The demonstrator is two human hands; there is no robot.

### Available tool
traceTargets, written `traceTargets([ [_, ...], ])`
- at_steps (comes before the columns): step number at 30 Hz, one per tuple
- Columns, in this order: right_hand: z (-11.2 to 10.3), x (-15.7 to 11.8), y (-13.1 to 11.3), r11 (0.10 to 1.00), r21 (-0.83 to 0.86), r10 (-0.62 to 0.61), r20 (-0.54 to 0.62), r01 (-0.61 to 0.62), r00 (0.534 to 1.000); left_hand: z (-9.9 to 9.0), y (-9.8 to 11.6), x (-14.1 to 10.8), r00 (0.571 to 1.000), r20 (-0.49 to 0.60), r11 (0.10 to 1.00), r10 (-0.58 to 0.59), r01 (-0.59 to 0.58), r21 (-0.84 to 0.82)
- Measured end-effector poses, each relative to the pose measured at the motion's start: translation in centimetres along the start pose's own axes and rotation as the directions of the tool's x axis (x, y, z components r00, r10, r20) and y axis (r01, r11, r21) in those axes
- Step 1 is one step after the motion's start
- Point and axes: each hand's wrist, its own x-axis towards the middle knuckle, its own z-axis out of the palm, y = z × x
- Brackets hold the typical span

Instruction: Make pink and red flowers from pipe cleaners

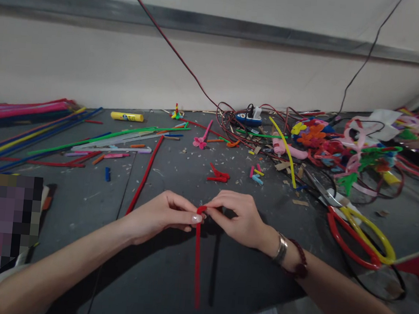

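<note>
A grey desk (172, 166) spans the scene. Scissors (333, 203) with red and yellow handles lie on its right. Near the middle, the left hand (170, 213) and right hand (240, 216) almost meet, the fingers (185, 217) of both pinching the bent top of a red pipe cleaner (197, 258), whose long end hangs down. A yellow glue stick (127, 116) lies at far left; a small red twist (220, 176) sits just beyond the hands.
</note>
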Motion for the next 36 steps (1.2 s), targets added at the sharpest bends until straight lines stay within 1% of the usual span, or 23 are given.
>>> traceTargets([
  [3,0.19,-0.15,-0.31,0.995,0.044,0.088,0.035,-0.089,0.996,0.14,-0.06,0.19,0.988,-0.081,0.984,0.134,-0.123,0.129],
  [5,0.25,-0.14,-0.43,0.987,0.073,0.138,0.067,-0.143,0.988,0.25,-0.06,0.25,0.967,-0.109,0.96,0.23,-0.208,0.186],
  [7,0.26,-0.01,-0.51,0.974,0.107,0.192,0.097,-0.202,0.977,0.35,-0.01,0.22,0.95,-0.124,0.938,0.287,-0.252,0.239],
  [9,0.23,0.18,-0.56,0.945,0.158,0.265,0.138,-0.285,0.954,0.41,0.06,0.13,0.945,-0.137,0.924,0.298,-0.25,0.288],
  [10,0.2,0.27,-0.56,0.921,0.193,0.31,0.167,-0.339,0.936,0.41,0.09,0.1,0.945,-0.143,0.922,0.293,-0.24,0.303],
  [13,0.1,0.49,-0.54,0.812,0.304,0.423,0.28,-0.498,0.862,0.31,0.07,0.12,0.951,-0.151,0.928,0.271,-0.216,0.304],
  [15,0.06,0.54,-0.53,0.744,0.365,0.448,0.348,-0.559,0.823,0.18,-0.03,0.25,0.951,-0.147,0.931,0.27,-0.22,0.291],
  [17,0.09,0.53,-0.51,0.703,0.405,0.448,0.387,-0.585,0.806,0.08,-0.15,0.39,0.95,-0.149,0.934,0.273,-0.225,0.279],
  [18,0.13,0.52,-0.49,0.693,0.419,0.448,0.388,-0.587,0.806,0.06,-0.2,0.46,0.949,-0.155,0.936,0.274,-0.225,0.271],
  [21,0.32,0.47,-0.37,0.692,0.426,0.467,0.351,-0.582,0.812,0.09,-0.33,0.58,0.948,-0.172,0.945,0.268,-0.224,0.237],
  [26,0.38,0.52,-0.08,0.682,0.404,0.513,0.33,-0.61,0.793,-0.13,-0.62,0.83,0.945,-0.18,0.956,0.272,-0.244,0.163],
  [29,0.25,0.56,0.0,0.695,0.38,0.525,0.312,-0.61,0.792,-0.34,-0.7,0.97,0.934,-0.206,0.954,0.291,-0.269,0.128],
  [32,0.17,0.56,0.05,0.7,0.368,0.526,0.314,-0.612,0.79,-0.26,-0.6,0.88,0.933,-0.186,0.947,0.308,-0.283,0.151],
  [34,0.17,0.56,0.11,0.697,0.369,0.522,0.327,-0.615,0.788,-0.08,-0.5,0.76,0.943,-0.147,0.943,0.299,-0.268,0.197],
  [36,0.19,0.55,0.16,0.691,0.372,0.521,0.339,-0.62,0.784,0.05,-0.45,0.69,0.948,-0.14,0.941,0.286,-0.25,0.229],
])
